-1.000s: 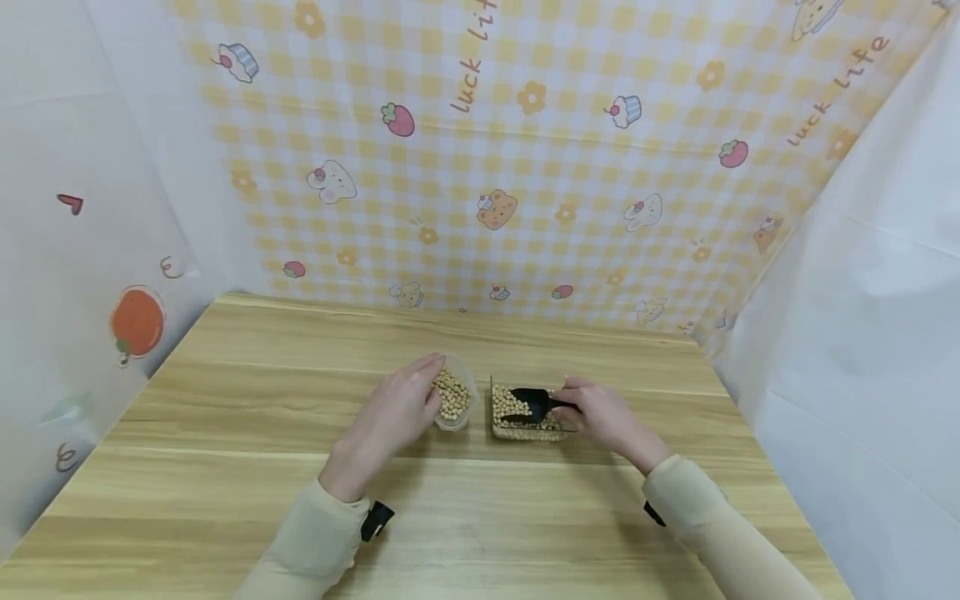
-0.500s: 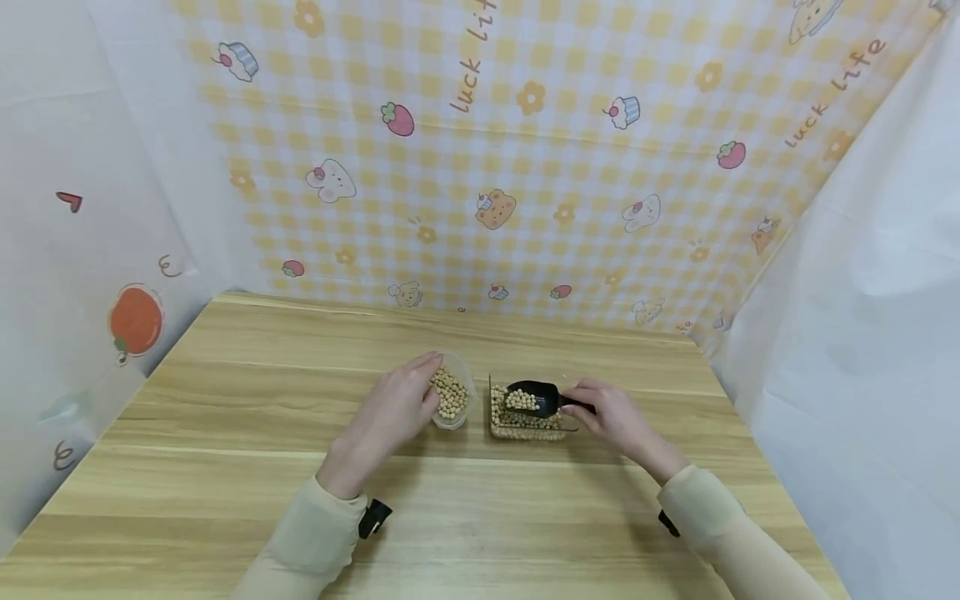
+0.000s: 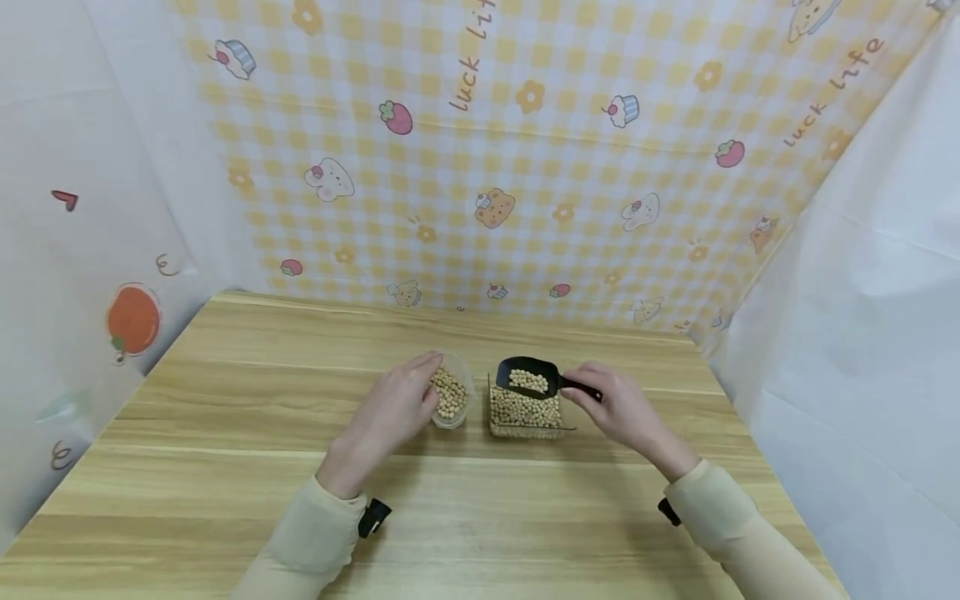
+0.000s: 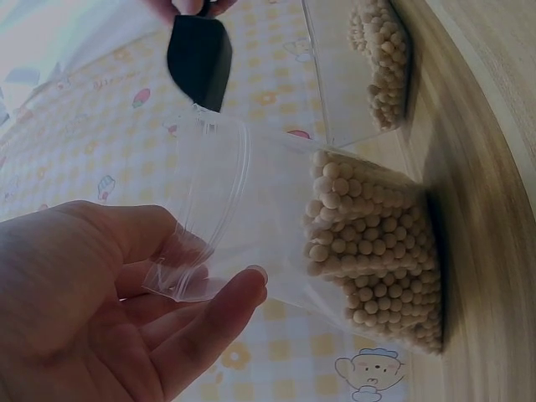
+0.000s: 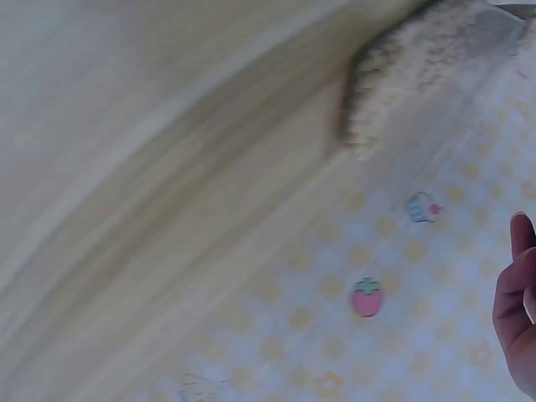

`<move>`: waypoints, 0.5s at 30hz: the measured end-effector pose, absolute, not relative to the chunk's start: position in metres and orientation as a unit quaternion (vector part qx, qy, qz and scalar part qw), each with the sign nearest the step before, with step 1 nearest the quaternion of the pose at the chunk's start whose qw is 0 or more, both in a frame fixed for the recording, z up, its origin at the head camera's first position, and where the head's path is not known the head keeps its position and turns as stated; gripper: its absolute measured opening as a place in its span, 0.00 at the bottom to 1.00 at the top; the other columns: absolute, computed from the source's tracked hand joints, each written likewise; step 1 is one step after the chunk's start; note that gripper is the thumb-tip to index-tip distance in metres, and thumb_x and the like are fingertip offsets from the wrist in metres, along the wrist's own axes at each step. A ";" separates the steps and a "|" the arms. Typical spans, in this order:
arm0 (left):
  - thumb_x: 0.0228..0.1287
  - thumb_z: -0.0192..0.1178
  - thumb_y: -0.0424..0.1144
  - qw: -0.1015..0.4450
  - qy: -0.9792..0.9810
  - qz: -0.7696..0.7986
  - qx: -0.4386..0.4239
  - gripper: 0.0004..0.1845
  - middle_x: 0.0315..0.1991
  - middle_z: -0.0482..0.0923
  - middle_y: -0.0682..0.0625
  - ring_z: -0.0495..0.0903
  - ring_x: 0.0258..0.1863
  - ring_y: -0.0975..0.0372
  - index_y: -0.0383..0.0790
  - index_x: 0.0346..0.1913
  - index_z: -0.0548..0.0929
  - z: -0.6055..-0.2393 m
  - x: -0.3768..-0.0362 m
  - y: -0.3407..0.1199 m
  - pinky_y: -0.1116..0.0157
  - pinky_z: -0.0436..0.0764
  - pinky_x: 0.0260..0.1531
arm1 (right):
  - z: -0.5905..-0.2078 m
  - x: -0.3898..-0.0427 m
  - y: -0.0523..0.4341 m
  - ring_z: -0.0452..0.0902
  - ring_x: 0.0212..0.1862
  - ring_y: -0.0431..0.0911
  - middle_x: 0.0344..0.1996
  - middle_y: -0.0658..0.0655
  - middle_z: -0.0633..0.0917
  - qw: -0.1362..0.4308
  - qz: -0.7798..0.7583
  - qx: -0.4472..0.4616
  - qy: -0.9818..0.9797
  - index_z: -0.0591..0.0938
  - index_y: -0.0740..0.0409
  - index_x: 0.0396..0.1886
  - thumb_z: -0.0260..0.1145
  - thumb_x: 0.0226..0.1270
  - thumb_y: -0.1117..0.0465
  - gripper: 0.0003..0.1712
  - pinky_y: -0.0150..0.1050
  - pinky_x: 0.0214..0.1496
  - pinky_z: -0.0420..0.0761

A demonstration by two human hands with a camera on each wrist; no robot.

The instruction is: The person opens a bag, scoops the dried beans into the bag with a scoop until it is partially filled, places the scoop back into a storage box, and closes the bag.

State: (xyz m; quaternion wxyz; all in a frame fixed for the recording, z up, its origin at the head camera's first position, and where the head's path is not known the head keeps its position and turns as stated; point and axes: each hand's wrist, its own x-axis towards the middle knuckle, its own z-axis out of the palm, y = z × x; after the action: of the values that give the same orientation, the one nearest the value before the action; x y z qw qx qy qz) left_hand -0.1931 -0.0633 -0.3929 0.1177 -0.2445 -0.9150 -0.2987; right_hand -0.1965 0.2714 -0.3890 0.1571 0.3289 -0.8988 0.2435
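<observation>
My left hand [image 3: 397, 417] holds the top edge of a clear zip bag [image 4: 276, 151], its thumb and fingers around the plastic. Pale round soybeans [image 4: 377, 251] fill the bag's lower part, and its mouth stands open. My right hand [image 3: 618, 412] grips the handle of a black scoop [image 3: 552, 379], which carries a small heap of soybeans [image 3: 528, 381]. Below the scoop stands a clear box [image 3: 525, 432] of more soybeans, close to the bag's right side. In the right wrist view only part of the right hand [image 5: 517, 310] shows, at the edge.
Both containers stand on a wood-grain table [image 3: 480, 517]. Behind it hangs a yellow checked cloth [image 3: 450, 167] with printed figures. White sheets enclose the left and right sides. Each wrist has a black device [image 3: 373, 517] strapped under the sleeve.
My right hand has drawn the scoop up out of the soybeans in the box, and it has come level with a load in it. The left hand and bag have stayed nearly still.
</observation>
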 end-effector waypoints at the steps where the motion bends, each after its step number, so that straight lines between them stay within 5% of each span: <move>1: 0.59 0.56 0.25 0.115 -0.915 -0.299 -0.244 0.26 0.63 0.71 0.34 0.67 0.19 0.64 0.25 0.62 0.74 -0.393 -0.193 -0.063 0.66 0.77 0.29 | -0.386 -0.196 0.269 0.78 0.34 0.37 0.38 0.49 0.85 0.159 0.240 0.330 -0.899 0.86 0.61 0.48 0.69 0.64 0.63 0.14 0.37 0.35 0.79; 15: 0.59 0.56 0.25 0.112 -0.917 -0.295 -0.246 0.26 0.64 0.70 0.34 0.63 0.16 0.66 0.26 0.64 0.73 -0.391 -0.192 -0.065 0.66 0.77 0.30 | -0.353 -0.186 0.205 0.73 0.30 0.36 0.33 0.46 0.82 0.143 0.221 0.376 -0.888 0.86 0.57 0.42 0.67 0.67 0.59 0.09 0.34 0.32 0.76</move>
State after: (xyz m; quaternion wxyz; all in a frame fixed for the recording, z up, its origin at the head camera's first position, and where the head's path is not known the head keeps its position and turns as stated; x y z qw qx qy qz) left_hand -0.1923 -0.0654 -0.3906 0.1123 -0.2460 -0.9166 -0.2945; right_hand -0.1862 0.2053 -0.3534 0.1425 0.3760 -0.8885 0.2212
